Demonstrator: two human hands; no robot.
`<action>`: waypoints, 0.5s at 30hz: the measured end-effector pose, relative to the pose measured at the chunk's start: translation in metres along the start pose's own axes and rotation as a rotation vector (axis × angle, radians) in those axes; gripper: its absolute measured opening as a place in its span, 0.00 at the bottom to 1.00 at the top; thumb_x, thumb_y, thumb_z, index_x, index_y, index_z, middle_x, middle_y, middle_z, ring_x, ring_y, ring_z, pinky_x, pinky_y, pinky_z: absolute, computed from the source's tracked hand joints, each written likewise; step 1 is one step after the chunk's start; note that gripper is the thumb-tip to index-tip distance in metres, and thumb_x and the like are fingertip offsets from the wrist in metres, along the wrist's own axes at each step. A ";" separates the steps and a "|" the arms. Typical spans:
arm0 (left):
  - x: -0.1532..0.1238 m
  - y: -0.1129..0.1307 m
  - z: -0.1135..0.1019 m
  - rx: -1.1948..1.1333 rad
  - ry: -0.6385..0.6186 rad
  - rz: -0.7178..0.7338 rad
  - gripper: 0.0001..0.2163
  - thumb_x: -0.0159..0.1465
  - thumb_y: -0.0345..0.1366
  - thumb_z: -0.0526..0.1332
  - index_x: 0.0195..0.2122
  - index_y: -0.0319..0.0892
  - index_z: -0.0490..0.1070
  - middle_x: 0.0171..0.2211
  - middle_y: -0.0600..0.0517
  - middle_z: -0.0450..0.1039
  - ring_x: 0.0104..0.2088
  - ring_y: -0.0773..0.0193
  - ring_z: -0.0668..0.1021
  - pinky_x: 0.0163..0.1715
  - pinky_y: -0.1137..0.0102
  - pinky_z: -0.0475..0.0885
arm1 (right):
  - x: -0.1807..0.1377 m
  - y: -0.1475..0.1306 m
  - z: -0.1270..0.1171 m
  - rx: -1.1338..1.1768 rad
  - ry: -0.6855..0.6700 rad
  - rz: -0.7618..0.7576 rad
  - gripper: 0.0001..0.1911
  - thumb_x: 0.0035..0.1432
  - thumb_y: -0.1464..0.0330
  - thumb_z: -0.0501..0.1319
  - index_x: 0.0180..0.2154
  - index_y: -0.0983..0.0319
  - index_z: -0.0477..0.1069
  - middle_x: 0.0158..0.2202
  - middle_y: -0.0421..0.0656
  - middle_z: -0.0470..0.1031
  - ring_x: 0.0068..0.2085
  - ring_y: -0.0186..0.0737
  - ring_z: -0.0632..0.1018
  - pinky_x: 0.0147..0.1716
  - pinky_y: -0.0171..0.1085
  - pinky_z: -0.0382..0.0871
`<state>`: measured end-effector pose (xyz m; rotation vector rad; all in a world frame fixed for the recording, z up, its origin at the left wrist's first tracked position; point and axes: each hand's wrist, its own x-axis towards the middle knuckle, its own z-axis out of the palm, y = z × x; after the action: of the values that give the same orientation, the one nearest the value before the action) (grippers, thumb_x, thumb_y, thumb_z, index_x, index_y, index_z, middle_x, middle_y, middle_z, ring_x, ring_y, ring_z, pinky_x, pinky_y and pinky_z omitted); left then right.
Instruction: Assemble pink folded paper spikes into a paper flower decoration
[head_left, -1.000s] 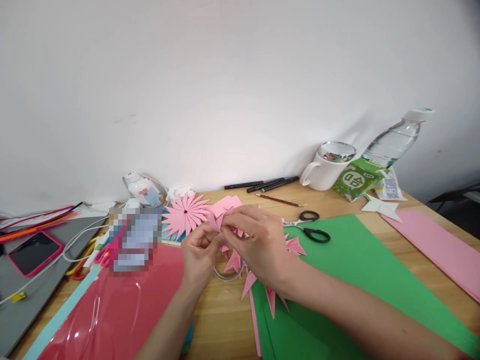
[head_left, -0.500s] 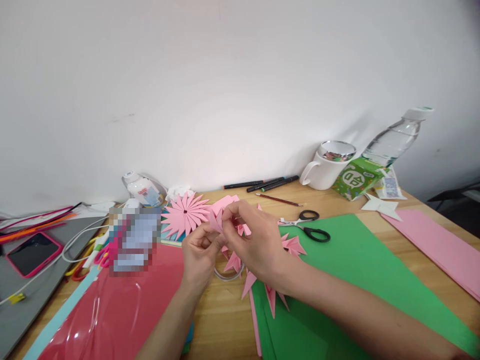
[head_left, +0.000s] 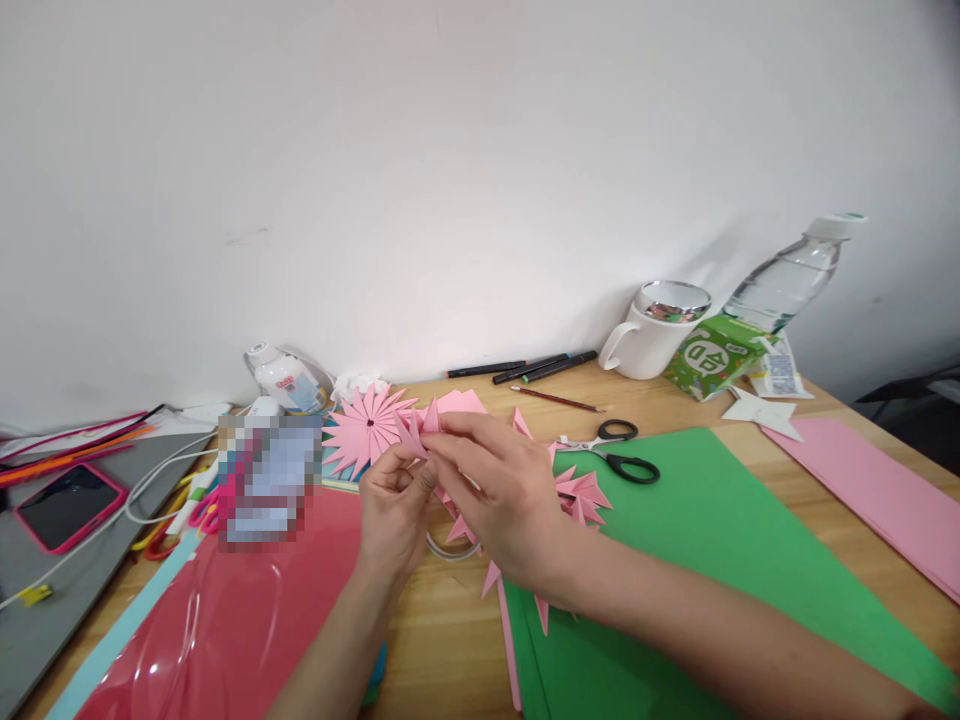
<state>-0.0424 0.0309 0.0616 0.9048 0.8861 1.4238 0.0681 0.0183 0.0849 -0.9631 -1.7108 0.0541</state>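
Between the fingertips of both hands is a small folded pink paper piece [head_left: 411, 436] with pointed tips sticking up. My left hand [head_left: 396, 505] is closed, pinching it from below and the left. My right hand [head_left: 504, 490] is closed on its right side, fingers covering part of it. Behind the left hand lies a pink pleated paper rosette [head_left: 369, 424]. Several folded pink pointed pieces [head_left: 586, 490] lie below and beside my right hand, partly hidden by it. Pink paper [head_left: 461, 402] sits just behind the hands.
Black-handled scissors [head_left: 622, 455] rest by green paper sheets [head_left: 675, 560] on the right. A pencil [head_left: 559, 399], markers [head_left: 547, 368], white mug [head_left: 652, 335] and water bottle [head_left: 791, 270] are near the wall. Red sheets in clear plastic [head_left: 247, 610] and a phone [head_left: 71, 505] lie left.
The pink piece has turned and shifted slightly left, its points now spread apart and upright. My right hand has moved a little left, its fingers straighter across the piece.
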 end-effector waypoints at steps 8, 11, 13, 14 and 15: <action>0.000 0.000 -0.001 0.045 0.073 0.055 0.12 0.39 0.32 0.71 0.23 0.39 0.70 0.19 0.57 0.72 0.19 0.72 0.72 0.20 0.79 0.67 | -0.005 -0.010 0.004 0.052 0.038 0.040 0.15 0.55 0.79 0.53 0.39 0.62 0.75 0.39 0.47 0.75 0.39 0.39 0.75 0.33 0.36 0.72; -0.001 -0.001 -0.003 0.035 0.068 0.050 0.11 0.39 0.31 0.71 0.22 0.39 0.70 0.17 0.58 0.70 0.18 0.73 0.70 0.20 0.79 0.67 | -0.004 -0.009 0.003 0.057 0.070 0.000 0.14 0.56 0.79 0.53 0.38 0.63 0.75 0.37 0.47 0.76 0.38 0.38 0.76 0.32 0.36 0.73; -0.002 -0.001 -0.003 0.032 0.058 0.042 0.11 0.40 0.32 0.71 0.22 0.40 0.70 0.17 0.58 0.69 0.18 0.72 0.70 0.20 0.78 0.67 | -0.003 -0.009 0.003 0.067 0.110 -0.049 0.13 0.56 0.79 0.53 0.37 0.65 0.74 0.37 0.48 0.76 0.37 0.38 0.76 0.32 0.36 0.74; -0.002 -0.001 -0.003 0.031 0.051 0.040 0.11 0.41 0.33 0.71 0.22 0.40 0.70 0.17 0.57 0.69 0.19 0.72 0.70 0.20 0.78 0.67 | -0.003 -0.009 0.003 0.078 0.129 -0.068 0.12 0.56 0.79 0.53 0.36 0.66 0.74 0.37 0.49 0.76 0.37 0.38 0.77 0.33 0.36 0.74; -0.002 -0.001 -0.003 0.028 0.044 0.041 0.10 0.41 0.33 0.71 0.22 0.40 0.70 0.17 0.57 0.70 0.19 0.71 0.71 0.20 0.77 0.68 | -0.003 -0.009 0.003 0.091 0.138 -0.078 0.11 0.57 0.79 0.53 0.36 0.66 0.74 0.37 0.49 0.76 0.37 0.39 0.77 0.33 0.36 0.74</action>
<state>-0.0445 0.0287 0.0597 0.9206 0.9273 1.4742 0.0610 0.0120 0.0855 -0.8137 -1.6028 0.0136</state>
